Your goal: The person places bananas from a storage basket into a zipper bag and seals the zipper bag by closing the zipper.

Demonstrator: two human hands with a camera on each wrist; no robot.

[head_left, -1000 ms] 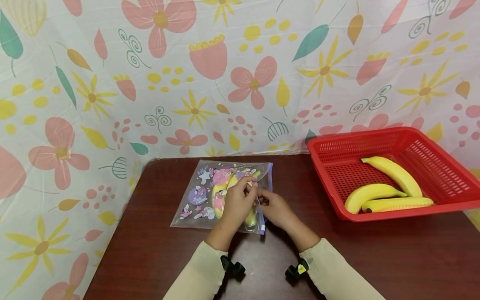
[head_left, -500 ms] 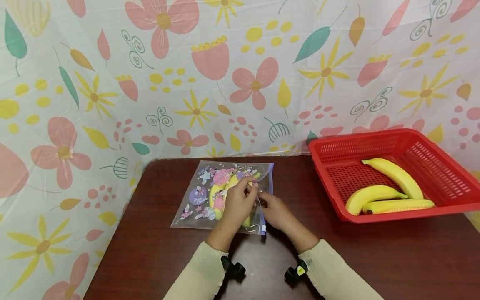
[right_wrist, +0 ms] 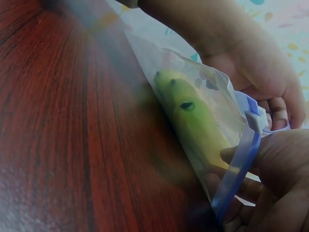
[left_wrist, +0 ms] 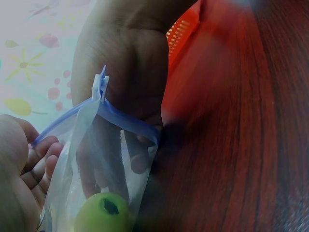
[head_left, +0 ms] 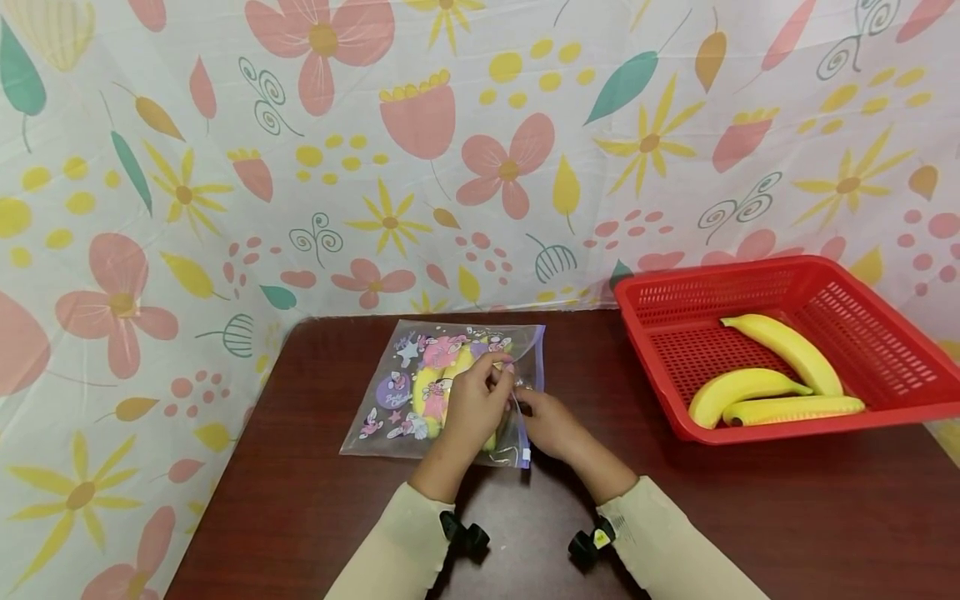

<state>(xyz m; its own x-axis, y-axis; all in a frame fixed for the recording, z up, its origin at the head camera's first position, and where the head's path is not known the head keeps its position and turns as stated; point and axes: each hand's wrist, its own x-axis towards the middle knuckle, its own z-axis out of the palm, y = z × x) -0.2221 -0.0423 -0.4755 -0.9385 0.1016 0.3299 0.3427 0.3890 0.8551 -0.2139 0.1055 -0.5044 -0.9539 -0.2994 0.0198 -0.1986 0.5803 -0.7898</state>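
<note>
A clear zip bag [head_left: 393,392] with pink and purple cartoon prints lies on the table, its purple zip edge [right_wrist: 236,176] facing right. My left hand [head_left: 476,408] pinches the upper side of the bag's mouth and lifts it. Fingers of my right hand [head_left: 555,425] reach through the mouth, fairly straight, against the end of a banana [right_wrist: 200,130]. Further banana tips [right_wrist: 166,79] show beside it inside the bag. A white slider [left_wrist: 100,89] sits at the near end of the zip. In the head view, my left hand partly covers the bananas.
To the right stands a red plastic basket [head_left: 652,367] with three bananas [head_left: 787,350] in it. The dark wooden table [head_left: 300,517] meets a flower-print cloth [head_left: 480,167] at the back and left.
The bananas in the bag have slid left, deeper into it, away from the zip edge. My right fingers have gone slightly further into the mouth. The left hand has stayed put.
</note>
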